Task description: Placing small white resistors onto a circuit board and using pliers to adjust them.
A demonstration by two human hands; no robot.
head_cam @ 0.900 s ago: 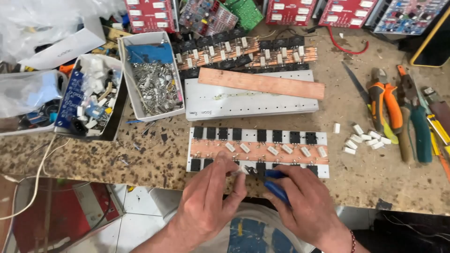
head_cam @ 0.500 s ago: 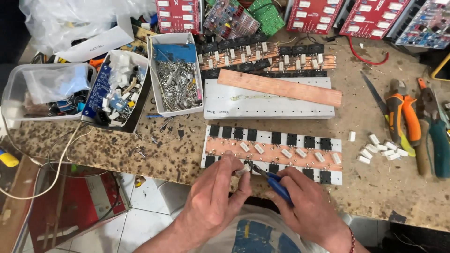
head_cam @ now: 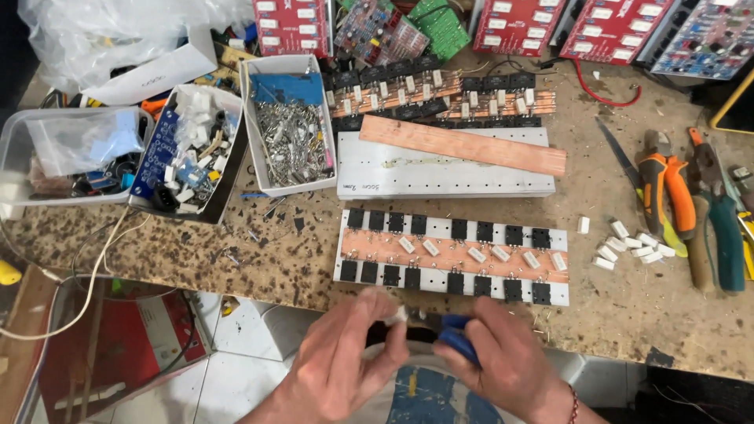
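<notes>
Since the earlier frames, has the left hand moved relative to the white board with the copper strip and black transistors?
Yes. The left hand has pulled back off the white transistor board, toward the person, and is now below the table edge.

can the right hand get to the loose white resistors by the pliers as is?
Probably not at once: the right hand already grips a blue-handled tool. The path itself looks free, bare bench between it and the white resistors.

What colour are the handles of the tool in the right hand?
Blue, seen in the head view: the tool sits in the right hand.
</notes>
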